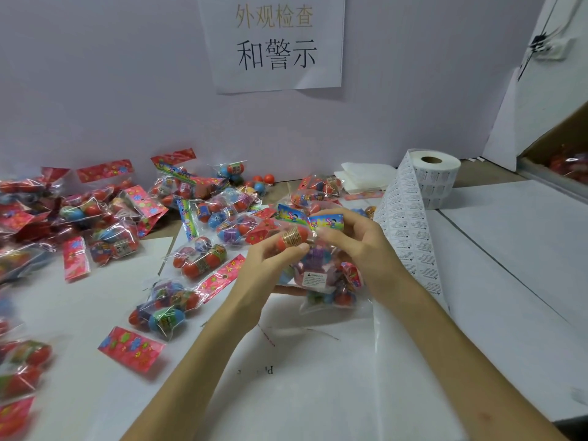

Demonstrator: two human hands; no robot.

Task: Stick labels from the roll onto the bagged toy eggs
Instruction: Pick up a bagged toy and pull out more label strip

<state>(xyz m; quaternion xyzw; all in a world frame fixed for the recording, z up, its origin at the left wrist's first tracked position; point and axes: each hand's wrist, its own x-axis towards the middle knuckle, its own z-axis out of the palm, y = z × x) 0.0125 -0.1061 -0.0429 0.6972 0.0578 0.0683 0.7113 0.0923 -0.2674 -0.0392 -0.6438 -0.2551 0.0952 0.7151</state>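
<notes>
Glossy clear plastic bag (321, 281), matt paper label roll (437, 179), smooth plastic eggs (292, 238).

A white paper sheet (273, 43) on the pale wall carried two printed lines: 外观检查 in faded yellow, and 和警示 in black under it. A small white sticker (315, 279) on the clear plastic bag of toy eggs (337, 297) showed a warning triangle and a heading, seemingly WARNING; its lower lines were too small to read. The white roll of labels (436, 179) bore rows of fine black print, unreadable. On the white table paper (318, 402) only a faint letter P (269, 370) was clear.
</notes>
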